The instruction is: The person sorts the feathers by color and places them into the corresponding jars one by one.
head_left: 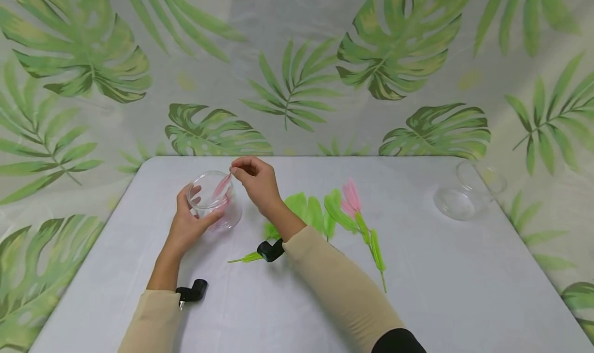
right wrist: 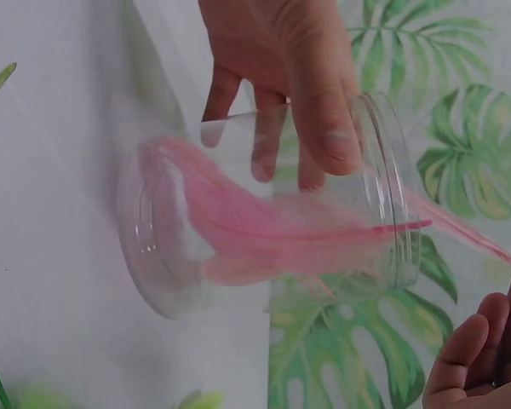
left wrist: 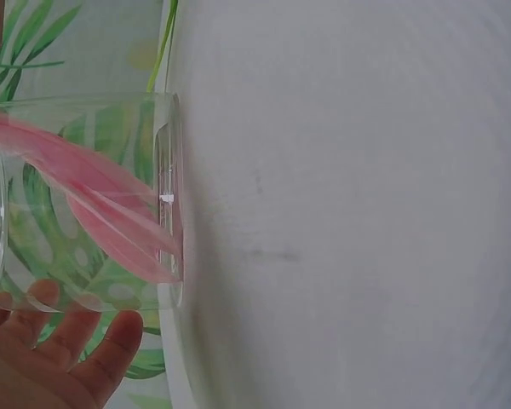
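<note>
My left hand (head_left: 191, 227) grips a clear jar (head_left: 235, 216) around its side, holding it tilted on the table at the left. Pink feathers (right wrist: 247, 230) lie inside the jar, one with its quill reaching the mouth. My right hand (head_left: 260, 185) is just beyond the rim, thumb and finger pinching the tip of a pink feather (head_left: 221, 186) that slants down into the opening. In the left wrist view the feathers (left wrist: 111, 196) touch the jar's bottom. Some left fingers show through the clear wall in the head view.
Several green feathers (head_left: 314, 216) lie spread beside and partly under my right forearm. Right of them is a pink feather bunch (head_left: 351, 196) with green feathers below it. A clear round container (head_left: 457, 204) stands near the table's right edge.
</note>
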{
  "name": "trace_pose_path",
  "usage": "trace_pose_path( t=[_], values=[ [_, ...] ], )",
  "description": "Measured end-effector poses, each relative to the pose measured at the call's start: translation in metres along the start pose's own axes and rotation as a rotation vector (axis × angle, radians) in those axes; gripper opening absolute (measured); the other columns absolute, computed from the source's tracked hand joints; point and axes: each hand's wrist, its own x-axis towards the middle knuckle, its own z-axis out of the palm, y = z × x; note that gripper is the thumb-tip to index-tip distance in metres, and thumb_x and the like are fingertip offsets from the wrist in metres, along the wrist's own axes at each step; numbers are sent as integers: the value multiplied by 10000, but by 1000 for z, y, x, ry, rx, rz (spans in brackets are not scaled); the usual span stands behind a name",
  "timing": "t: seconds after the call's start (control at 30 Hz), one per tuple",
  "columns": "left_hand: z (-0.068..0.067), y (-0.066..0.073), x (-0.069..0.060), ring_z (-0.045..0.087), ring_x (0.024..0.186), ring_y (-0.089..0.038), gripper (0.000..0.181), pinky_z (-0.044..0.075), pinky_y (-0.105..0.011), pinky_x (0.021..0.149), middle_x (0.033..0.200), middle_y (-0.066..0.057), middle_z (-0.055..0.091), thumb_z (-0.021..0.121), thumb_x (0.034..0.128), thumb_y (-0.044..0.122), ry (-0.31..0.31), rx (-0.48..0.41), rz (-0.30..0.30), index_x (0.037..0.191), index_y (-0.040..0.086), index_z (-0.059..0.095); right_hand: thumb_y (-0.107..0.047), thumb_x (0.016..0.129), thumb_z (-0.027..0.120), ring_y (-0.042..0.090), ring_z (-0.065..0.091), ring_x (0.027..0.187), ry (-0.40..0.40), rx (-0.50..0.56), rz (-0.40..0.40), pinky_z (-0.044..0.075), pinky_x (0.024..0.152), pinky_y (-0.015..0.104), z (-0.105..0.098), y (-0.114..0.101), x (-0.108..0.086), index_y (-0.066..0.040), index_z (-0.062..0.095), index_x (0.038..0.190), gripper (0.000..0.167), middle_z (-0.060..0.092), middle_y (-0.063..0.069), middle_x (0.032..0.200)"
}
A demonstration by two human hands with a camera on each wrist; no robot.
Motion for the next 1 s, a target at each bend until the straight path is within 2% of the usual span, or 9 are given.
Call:
trace_pose_path(
  t=[0.4, 0.63, 0.83, 1.0],
  values=[
    [-1, 1, -1, 282, 1483, -365, 1041, 301, -593, 1170, 1631, -94, 263, 793, 836, 299, 10, 8, 18, 1565, 155, 65, -109, 929, 678, 48, 611, 862, 5, -26, 8, 499, 726, 178, 1, 3, -2, -48, 710, 1042, 132, 713, 123, 1073],
    [1, -1, 1, 282, 1480, -372, 1034, 303, -593, 1168, 1629, -104, 262, 791, 836, 293, 8, 4, 22, 1562, 148, 69, -104, 927, 680, 64, 624, 898, -4, -48, 11, 532, 801, 196, 1, 6, 0, -59, 715, 1033, 120, 713, 114, 1072],
    [2, -2, 2, 282, 1485, -370, 1031, 299, -600, 1170, 1632, -95, 258, 792, 835, 296, 8, 7, 25, 1561, 159, 73, -115, 932, 674, 86, 639, 905, -24, -136, 10, 547, 825, 208, 1, 12, 0, -108, 743, 1042, 130, 731, 64, 1069],
    [1, -1, 1, 281, 1486, -366, 1041, 293, -609, 1172, 1630, -99, 260, 796, 831, 307, 12, 16, 22, 1563, 164, 69, -131, 942, 666, 108, 642, 908, -37, -217, -14, 536, 773, 192, 0, 14, 1, -141, 750, 1079, 161, 738, 23, 1097]
  ],
)
